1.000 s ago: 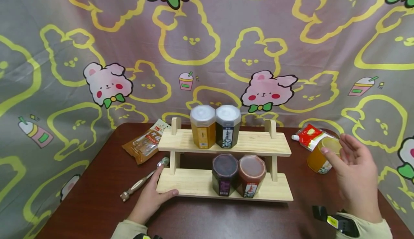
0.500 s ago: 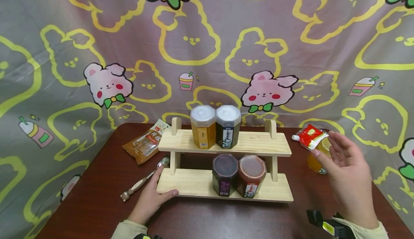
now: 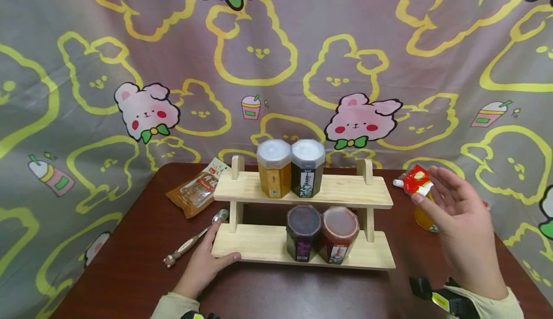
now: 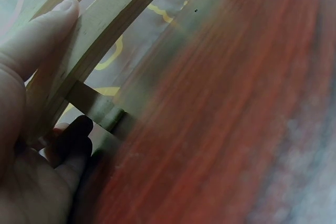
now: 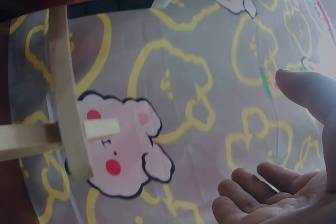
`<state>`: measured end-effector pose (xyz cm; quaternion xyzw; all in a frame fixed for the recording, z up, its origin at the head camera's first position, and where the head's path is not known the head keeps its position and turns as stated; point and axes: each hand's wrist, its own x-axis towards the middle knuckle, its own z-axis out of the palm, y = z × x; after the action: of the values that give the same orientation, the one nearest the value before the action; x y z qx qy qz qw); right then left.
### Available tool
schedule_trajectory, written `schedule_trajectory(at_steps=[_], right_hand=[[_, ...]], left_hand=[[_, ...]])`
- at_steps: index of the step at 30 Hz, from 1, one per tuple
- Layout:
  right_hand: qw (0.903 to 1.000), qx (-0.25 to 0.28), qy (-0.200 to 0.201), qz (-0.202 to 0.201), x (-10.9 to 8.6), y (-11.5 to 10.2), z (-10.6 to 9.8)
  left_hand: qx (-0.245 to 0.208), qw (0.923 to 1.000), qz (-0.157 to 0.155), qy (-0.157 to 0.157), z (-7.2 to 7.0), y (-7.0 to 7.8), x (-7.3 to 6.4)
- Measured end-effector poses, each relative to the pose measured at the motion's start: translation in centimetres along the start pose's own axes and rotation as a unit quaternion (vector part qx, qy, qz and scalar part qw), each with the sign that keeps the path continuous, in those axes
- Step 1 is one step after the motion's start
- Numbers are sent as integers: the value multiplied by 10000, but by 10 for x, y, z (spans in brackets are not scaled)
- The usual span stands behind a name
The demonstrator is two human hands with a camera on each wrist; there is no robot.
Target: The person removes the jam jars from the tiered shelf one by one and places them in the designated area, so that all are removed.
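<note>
My left hand (image 3: 206, 261) grips the left end of the lower board of a two-tier wooden shelf (image 3: 248, 246); in the left wrist view the thumb (image 4: 52, 30) lies on the wood and the fingers curl beneath. A yellow jar (image 3: 276, 180) and a dark jar (image 3: 307, 180) stand side by side on the upper board. The lower one bears a purple-black jar (image 3: 304, 232) and a reddish-brown jar (image 3: 340, 235). My right hand (image 3: 468, 232) hovers with nothing in it, fingers spread from the thumb. Partly hidden behind it is another yellow jar (image 3: 424, 219) on the table.
A red and white spouted pouch (image 3: 415, 179) lies at the back right. On the left are a brown snack packet (image 3: 199, 189) and a spoon (image 3: 186, 246) with a bear-shaped handle end. A patterned curtain (image 3: 298, 69) hangs behind the table (image 3: 276, 292).
My right hand has moved left, from beside the loose yellow jar to in front of it, covering more of it. My left hand keeps its grip on the shelf.
</note>
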<state>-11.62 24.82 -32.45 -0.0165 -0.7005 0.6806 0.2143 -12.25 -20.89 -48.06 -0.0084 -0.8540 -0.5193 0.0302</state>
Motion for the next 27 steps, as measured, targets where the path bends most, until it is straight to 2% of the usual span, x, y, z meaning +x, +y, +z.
schedule_trajectory(at_steps=[2,4,9,20,27], right_hand=[[9996,-168,-212,-80,2,-5,3],[9971,-642,-378,-135,5,-10,7],[9792,-1890,-699,-246,10,-18,15],[9606,-2192,-1560,-702,15,-29,37],[9551,-2217,-1887,-553,15,-36,50]], left_hand=[[4,10000,-13,23,0,1,0],[6,10000,-5,12,-1,2,-1],[-23,10000,63,3,0,2,0],[22,10000,-39,48,-1,2,-2],[-1,10000,17,63,-1,0,-1]])
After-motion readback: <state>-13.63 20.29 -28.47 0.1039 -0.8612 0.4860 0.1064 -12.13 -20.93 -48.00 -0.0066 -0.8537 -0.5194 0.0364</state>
